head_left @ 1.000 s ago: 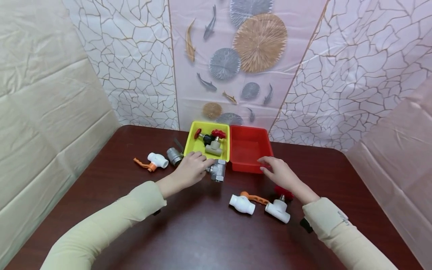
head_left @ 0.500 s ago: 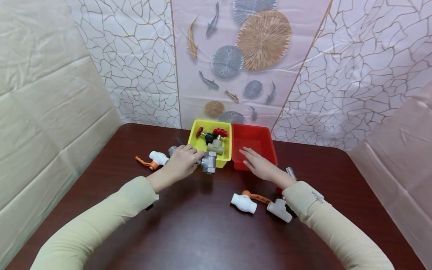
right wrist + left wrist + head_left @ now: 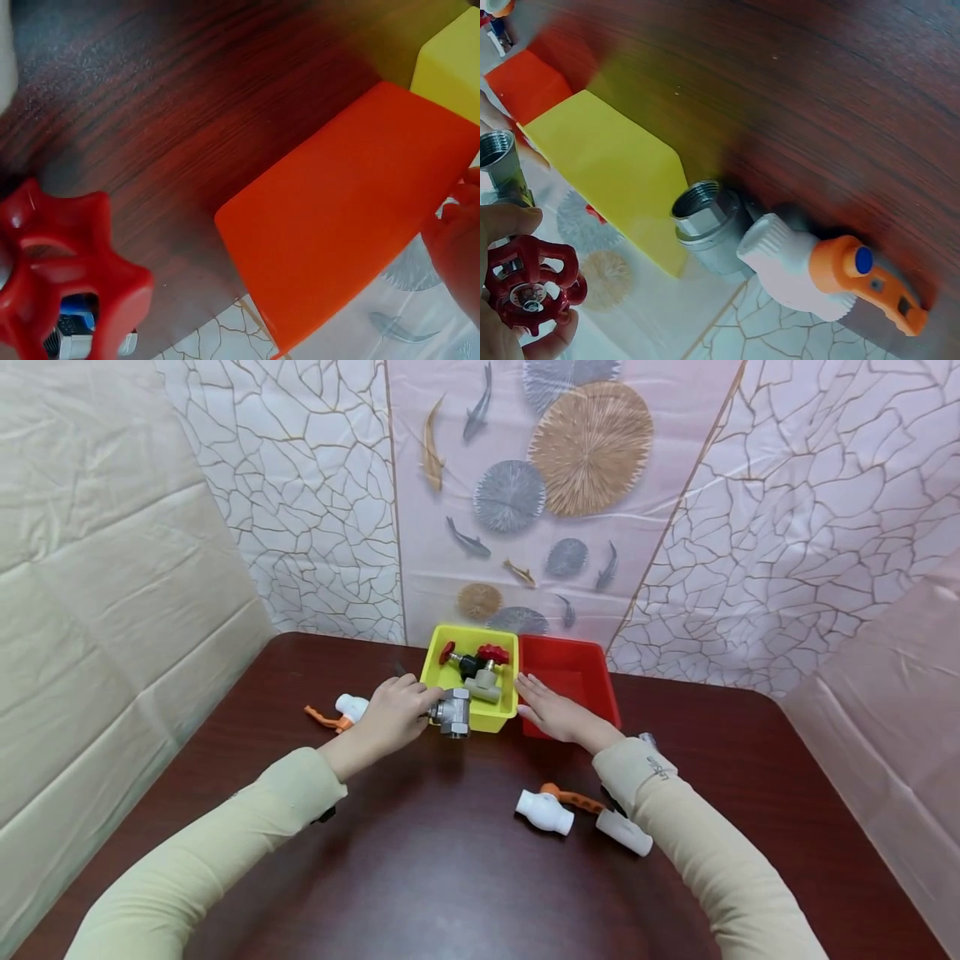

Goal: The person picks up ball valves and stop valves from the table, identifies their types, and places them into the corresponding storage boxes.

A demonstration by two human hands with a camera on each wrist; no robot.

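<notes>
My left hand [image 3: 393, 714] grips a metal gate valve [image 3: 453, 712] by its red handwheel [image 3: 531, 289], fingers curled round it. The valve hangs in front of the yellow bin [image 3: 491, 723], just off the table. My right hand [image 3: 558, 714], fingers fairly straight, reaches over the near left part of the red bin [image 3: 600, 672], fingertips by the rim where the two bins meet. In the right wrist view its fingers [image 3: 469, 195] lie at the red bin's edge; whether they press on it I cannot tell. Inside the yellow bin lie a grey valve [image 3: 483, 687] and a black-bodied valve [image 3: 471, 666], both with red handwheels.
Left of the yellow bin are a metal ball valve [image 3: 716, 225] and a white ball valve [image 3: 791, 270] with an orange lever. Another white ball valve [image 3: 544, 812] lies nearer, beside a grey tee-shaped valve [image 3: 624, 832] partly under my right sleeve. Patterned cloth [image 3: 480, 527] hangs behind.
My left hand has carried the gate valve left and forward to the yellow bin's front. The right hand has moved left across the red bin to its left rim.
</notes>
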